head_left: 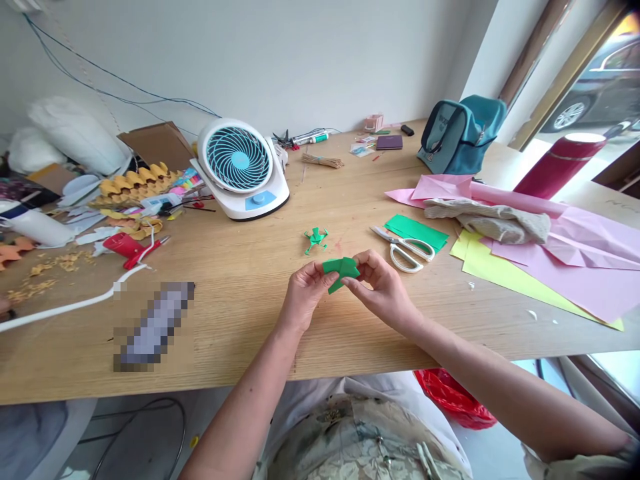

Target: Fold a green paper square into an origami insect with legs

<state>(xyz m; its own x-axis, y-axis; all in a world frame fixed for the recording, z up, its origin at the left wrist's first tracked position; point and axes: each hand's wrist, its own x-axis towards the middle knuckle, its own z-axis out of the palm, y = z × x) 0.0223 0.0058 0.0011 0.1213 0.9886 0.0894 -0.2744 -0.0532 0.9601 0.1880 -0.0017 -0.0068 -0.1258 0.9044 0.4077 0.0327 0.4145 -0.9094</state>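
Observation:
A folded piece of green paper [342, 269] is held between my two hands, just above the near part of the table. My left hand [306, 291] pinches its left side with thumb and fingers. On the other side, my right hand [379, 285] grips the right end, its thumb at the lower edge. Just beyond my hands lies a small green folded paper frog [315, 239] with its legs spread. White-handled scissors [407, 251] rest to the right, partly over flat green paper sheets [417, 231].
A white fan [245, 173] stands behind on the wooden table [240, 280]. Pink paper [590, 243], yellow paper [500, 270], gloves [493, 219], a red flask [560, 163] and a teal bag [460, 137] are at right. Scraps and a red hot glue gun [133, 249] lie left.

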